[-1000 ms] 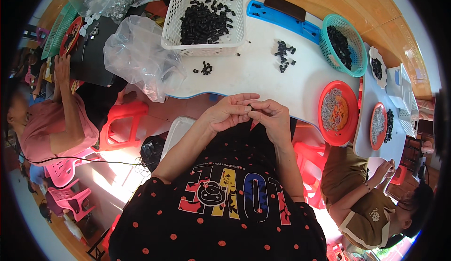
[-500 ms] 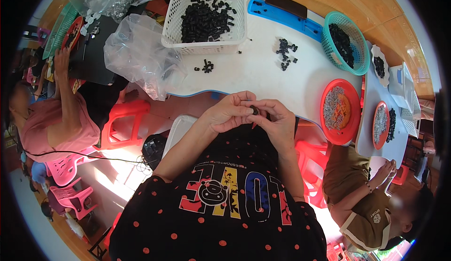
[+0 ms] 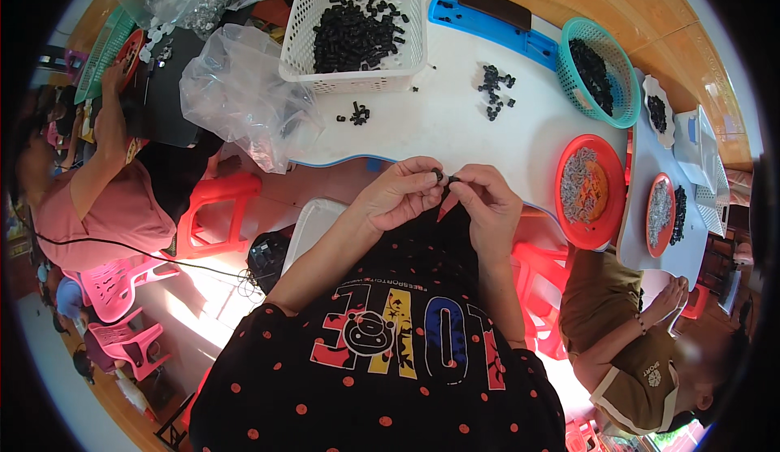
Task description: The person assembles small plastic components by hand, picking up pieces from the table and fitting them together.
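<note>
In front of my body, at the near edge of the white table (image 3: 390, 127), both hands are raised close together. My left hand (image 3: 404, 195) pinches a small black part (image 3: 439, 173) between thumb and fingertips. With thumb and forefinger, my right hand (image 3: 490, 206) pinches another small black part (image 3: 454, 180). The two parts are close end to end; whether they touch I cannot tell. A narrow red shape (image 3: 444, 206) shows between the hands, too unclear to name. Beyond them lie a small group of black parts (image 3: 359, 114) and a larger loose group (image 3: 492, 86).
A white perforated basket (image 3: 353, 85) holds many black parts. Clear plastic bags (image 3: 236, 86) lie left of it. At right are a blue tray (image 3: 487, 31), a teal basket (image 3: 626, 102) and a red basin (image 3: 615, 167) with small grey pieces. People sit at both sides.
My hands have drawn slightly apart, and two black parts now show where the fingers were closed together around one dark piece. At left, the person in pink has shifted an arm.
</note>
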`<move>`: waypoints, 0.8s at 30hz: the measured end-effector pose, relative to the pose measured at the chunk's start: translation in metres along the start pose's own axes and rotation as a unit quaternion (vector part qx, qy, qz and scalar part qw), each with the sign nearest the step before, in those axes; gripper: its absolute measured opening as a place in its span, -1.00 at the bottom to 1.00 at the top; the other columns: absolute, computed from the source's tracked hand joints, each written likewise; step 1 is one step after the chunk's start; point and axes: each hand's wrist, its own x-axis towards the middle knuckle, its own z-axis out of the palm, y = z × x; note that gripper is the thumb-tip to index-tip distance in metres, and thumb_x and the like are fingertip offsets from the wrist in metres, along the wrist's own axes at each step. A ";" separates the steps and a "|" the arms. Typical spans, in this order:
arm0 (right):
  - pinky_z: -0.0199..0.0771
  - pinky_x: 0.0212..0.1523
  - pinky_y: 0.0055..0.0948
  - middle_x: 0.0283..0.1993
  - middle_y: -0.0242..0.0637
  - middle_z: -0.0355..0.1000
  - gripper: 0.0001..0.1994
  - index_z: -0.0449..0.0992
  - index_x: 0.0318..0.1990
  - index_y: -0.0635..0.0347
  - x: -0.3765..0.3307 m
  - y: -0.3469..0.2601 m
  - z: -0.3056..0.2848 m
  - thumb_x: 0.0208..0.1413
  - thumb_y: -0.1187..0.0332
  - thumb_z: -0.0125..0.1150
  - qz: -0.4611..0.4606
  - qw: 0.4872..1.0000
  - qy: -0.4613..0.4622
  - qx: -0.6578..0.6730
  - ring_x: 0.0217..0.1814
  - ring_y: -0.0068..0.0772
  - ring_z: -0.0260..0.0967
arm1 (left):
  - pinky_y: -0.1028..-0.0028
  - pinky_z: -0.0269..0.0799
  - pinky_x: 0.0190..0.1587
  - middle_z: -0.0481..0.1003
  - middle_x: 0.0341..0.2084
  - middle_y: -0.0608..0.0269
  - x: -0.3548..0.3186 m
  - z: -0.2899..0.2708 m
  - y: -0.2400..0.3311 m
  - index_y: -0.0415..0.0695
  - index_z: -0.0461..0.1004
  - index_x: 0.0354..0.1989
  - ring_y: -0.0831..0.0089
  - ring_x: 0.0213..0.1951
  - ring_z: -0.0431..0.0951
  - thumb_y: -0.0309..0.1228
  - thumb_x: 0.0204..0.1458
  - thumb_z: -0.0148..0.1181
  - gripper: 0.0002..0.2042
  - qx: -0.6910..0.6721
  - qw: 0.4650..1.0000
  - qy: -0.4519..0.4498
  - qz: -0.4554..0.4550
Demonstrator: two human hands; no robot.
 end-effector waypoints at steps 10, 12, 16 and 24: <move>0.17 -0.64 -0.81 -0.38 -0.39 0.54 -0.85 0.58 -0.21 0.31 0.003 0.012 -0.001 0.04 0.50 0.30 0.149 0.977 -0.006 0.151 -0.48 -0.78 0.33 | 0.51 0.55 -0.13 0.56 -0.30 0.18 0.000 0.009 -0.002 -0.18 0.53 -0.22 0.44 -0.23 0.58 -0.64 0.06 0.16 -0.85 0.065 0.995 0.033 0.072; 0.16 -0.65 -0.81 -0.38 -0.40 0.54 -0.85 0.59 -0.21 0.29 0.003 0.013 0.000 0.04 0.49 0.30 0.133 0.982 -0.005 0.130 -0.48 -0.79 0.33 | 0.51 0.55 -0.13 0.56 -0.29 0.18 0.000 0.008 -0.001 -0.18 0.53 -0.22 0.44 -0.23 0.58 -0.64 0.06 0.16 -0.85 0.057 0.995 0.026 0.075; 0.15 -0.66 -0.81 -0.38 -0.43 0.54 -0.87 0.60 -0.23 0.25 0.002 0.014 0.001 0.05 0.46 0.31 0.108 0.990 0.002 0.089 -0.49 -0.82 0.32 | 0.50 0.55 -0.14 0.56 -0.29 0.19 0.001 0.007 -0.003 -0.18 0.53 -0.21 0.45 -0.22 0.58 -0.65 0.06 0.16 -0.84 0.050 0.996 0.018 0.073; 0.14 -0.67 -0.81 -0.39 -0.43 0.53 -0.87 0.60 -0.24 0.24 0.001 0.014 0.005 0.06 0.44 0.31 0.089 0.994 0.028 0.051 -0.50 -0.82 0.31 | 0.50 0.54 -0.15 0.57 -0.29 0.19 0.003 0.006 -0.008 -0.18 0.53 -0.21 0.46 -0.22 0.58 -0.65 0.06 0.16 -0.84 0.062 0.993 0.043 0.088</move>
